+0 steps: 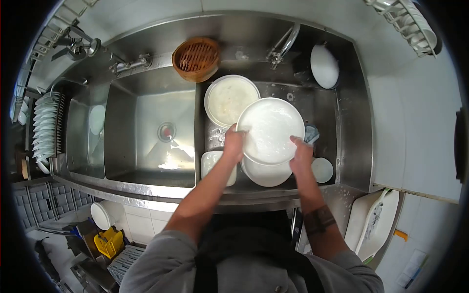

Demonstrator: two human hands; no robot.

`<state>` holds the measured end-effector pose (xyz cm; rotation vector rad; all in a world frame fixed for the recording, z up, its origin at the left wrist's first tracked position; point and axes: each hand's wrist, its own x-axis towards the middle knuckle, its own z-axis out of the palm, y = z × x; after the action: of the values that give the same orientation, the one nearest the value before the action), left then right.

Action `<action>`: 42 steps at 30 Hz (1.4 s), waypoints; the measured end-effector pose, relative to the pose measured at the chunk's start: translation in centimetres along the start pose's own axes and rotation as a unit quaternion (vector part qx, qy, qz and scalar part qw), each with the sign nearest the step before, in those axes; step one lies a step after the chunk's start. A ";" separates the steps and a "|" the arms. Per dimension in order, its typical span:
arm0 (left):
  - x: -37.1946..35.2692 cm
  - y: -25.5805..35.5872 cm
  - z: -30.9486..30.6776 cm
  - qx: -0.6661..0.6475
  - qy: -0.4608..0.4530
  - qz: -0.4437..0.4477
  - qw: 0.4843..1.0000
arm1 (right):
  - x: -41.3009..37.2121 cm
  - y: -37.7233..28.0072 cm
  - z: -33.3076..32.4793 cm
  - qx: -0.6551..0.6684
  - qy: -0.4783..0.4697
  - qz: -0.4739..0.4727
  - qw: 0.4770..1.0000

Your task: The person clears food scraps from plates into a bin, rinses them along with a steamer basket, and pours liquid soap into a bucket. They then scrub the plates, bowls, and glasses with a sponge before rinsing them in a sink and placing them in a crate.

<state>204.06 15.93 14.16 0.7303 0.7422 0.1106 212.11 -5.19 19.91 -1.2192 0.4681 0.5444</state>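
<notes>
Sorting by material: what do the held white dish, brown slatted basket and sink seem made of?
White dish: smooth, shiny; ceramic or melamine, unclear which.
Slatted basket: likely wood or bamboo, satiny, warm brown tone.
Sink: probably stainless steel, grey with metallic reflections.

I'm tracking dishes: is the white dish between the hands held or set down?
Held: left hand and right hand clasp opposite sides of the white dish.

the left grip point(234, 144) and right grip point(302, 154) are bare, without gloves; on the forearm behind the right grip sits a dark, blocky tattoo point(319, 220); farther back from both grips, a grey shirt point(244, 277) ends in short sleeves point(168, 251); between the arms and behind the grips lies a black apron point(244, 234), with two wide black straps point(206, 276) crossing the shirt
</notes>
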 end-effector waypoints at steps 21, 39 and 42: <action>-0.2 -0.9 0.3 0.364 0.034 0.167 0.916 | 0.5 -5.5 -3.4 -0.039 -0.213 0.072 0.974; 0.8 -4.0 -2.8 0.484 0.171 0.165 0.842 | 3.3 3.6 -12.9 -0.270 -0.025 -0.139 0.952; 6.7 -1.2 -3.8 0.472 0.335 0.218 0.786 | 3.0 4.2 -12.8 -0.374 0.022 -0.207 0.904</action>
<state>206.36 19.45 7.56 1.8898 1.3172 0.4593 211.20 -16.03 11.35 -2.0113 0.0032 0.3279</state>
